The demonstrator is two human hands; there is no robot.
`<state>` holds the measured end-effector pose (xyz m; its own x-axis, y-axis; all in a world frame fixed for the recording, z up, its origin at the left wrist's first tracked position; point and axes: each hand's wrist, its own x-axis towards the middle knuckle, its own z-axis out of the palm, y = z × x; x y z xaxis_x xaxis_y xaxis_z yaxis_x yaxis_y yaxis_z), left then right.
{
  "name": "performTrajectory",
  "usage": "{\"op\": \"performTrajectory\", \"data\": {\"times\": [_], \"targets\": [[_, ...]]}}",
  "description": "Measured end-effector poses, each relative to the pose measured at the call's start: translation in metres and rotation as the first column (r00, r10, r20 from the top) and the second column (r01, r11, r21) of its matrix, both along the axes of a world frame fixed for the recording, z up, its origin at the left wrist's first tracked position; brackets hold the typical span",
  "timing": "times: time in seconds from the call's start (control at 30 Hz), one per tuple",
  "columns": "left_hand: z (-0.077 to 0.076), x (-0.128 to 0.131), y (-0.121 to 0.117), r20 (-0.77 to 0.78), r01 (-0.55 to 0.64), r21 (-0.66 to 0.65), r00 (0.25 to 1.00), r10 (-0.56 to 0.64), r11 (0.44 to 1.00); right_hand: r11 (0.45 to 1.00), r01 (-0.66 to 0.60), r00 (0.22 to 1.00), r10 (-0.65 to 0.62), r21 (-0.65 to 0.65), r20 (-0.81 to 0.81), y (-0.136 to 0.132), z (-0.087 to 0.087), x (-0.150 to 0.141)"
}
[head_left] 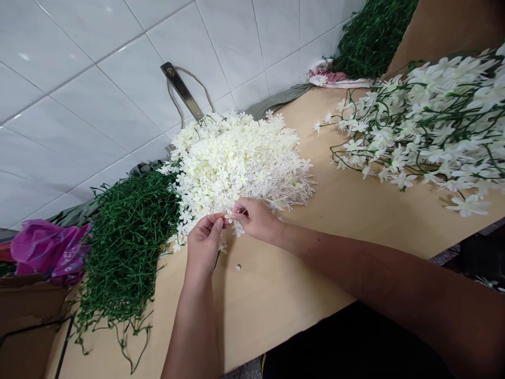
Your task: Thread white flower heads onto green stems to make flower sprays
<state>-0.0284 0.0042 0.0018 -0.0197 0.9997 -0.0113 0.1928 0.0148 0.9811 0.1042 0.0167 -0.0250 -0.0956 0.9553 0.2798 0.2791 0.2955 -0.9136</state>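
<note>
My left hand (205,237) pinches a green artificial flower stem (216,260), whose lower end shows below the fingers. Close against it, my right hand (257,218) is closed in a pinch on a small white artificial flower (230,216), and the fingertips of both hands nearly meet there. Fingers hide the exact join between flower and stem. Just beyond my hands lies a large heap of white artificial flowers (221,158), with thin white stalks on its right side. Left of that heap is a pile of green plastic stems (122,247).
Finished-looking white flower sprays with green stems (430,126) lie at the right of the cardboard-covered table (300,284). A metal strip with a cord (182,92) leans on the tiled wall (98,105). A pink plastic bag (49,250) sits far left; more green stems (373,39) stand at the back.
</note>
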Motion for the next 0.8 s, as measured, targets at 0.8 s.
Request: {"op": "performTrajectory", "data": {"times": [0.8], "targets": [[0.012,-0.024,-0.006,-0.3,-0.006,0.076,0.953,0.028,0.997,0.916,-0.36,0.863,0.257,-0.174,-0.436,0.002,0.002,0.004]]}}
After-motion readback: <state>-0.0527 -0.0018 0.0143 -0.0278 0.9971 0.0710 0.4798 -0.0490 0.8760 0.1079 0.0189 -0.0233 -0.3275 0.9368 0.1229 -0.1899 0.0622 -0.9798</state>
